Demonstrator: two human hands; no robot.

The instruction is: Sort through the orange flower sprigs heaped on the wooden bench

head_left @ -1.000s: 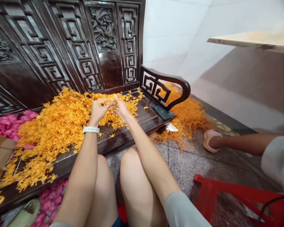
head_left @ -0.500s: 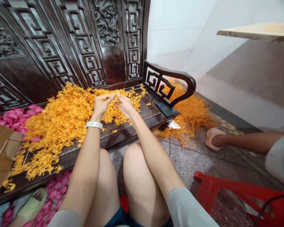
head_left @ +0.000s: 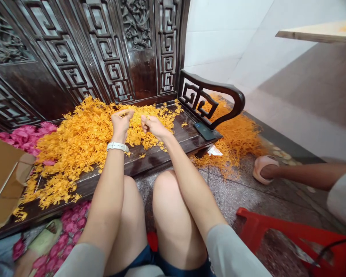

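Note:
Many small orange-yellow pieces (head_left: 83,134) lie heaped on the dark wooden bench (head_left: 150,161). Over the right part of this heap is my left hand (head_left: 122,122), a pale watch (head_left: 117,146) on its wrist. Its thumb and fingertips are pinched together; anything between them is too small to name. A short gap to the right, my right hand (head_left: 153,126) has its fingers curled in and its thumb against them. What it holds, if anything, blends with the orange behind.
A phone (head_left: 204,131) lies by the bench's armrest (head_left: 236,100). Orange strands (head_left: 239,138) cover the floor beyond. A cardboard box (head_left: 5,181) and pink flowers (head_left: 25,137) are at left. A red stool (head_left: 256,227) and another person's foot (head_left: 265,169) are at right.
My hands have moved slightly apart. The fingers of my right hand, spread before, are now curled in, and those of my left hand have closed together. The view has shifted a little.

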